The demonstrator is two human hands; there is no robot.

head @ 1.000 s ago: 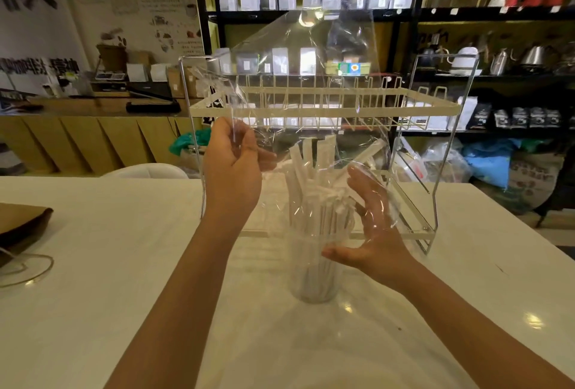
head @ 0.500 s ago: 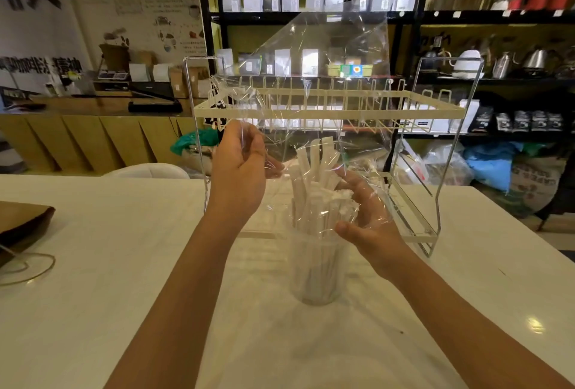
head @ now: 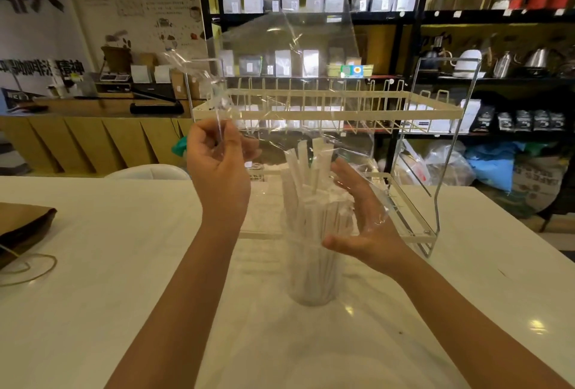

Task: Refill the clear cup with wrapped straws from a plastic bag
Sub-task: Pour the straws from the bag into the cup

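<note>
A clear cup (head: pixel 314 276) stands on the white table, packed with several white wrapped straws (head: pixel 308 189) that stick up above its rim. A clear plastic bag (head: pixel 289 55) hangs upside down over the straws, its open end draped around them. My left hand (head: pixel 217 164) pinches the bag's left edge at about straw-top height. My right hand (head: pixel 357 214) is spread open just right of the straws, fingers apart, with the bag's film lying over it.
A cream wire rack (head: pixel 326 111) with a metal frame stands right behind the cup. A brown paper bag (head: pixel 21 226) and a loop of string (head: pixel 34 267) lie at the table's left edge. Shelves of pouches and kettles fill the background.
My right hand closed around the straws through the bag, then opened and drew back to the right. My left hand kept its pinch and lifted the bag's edge slightly.
</note>
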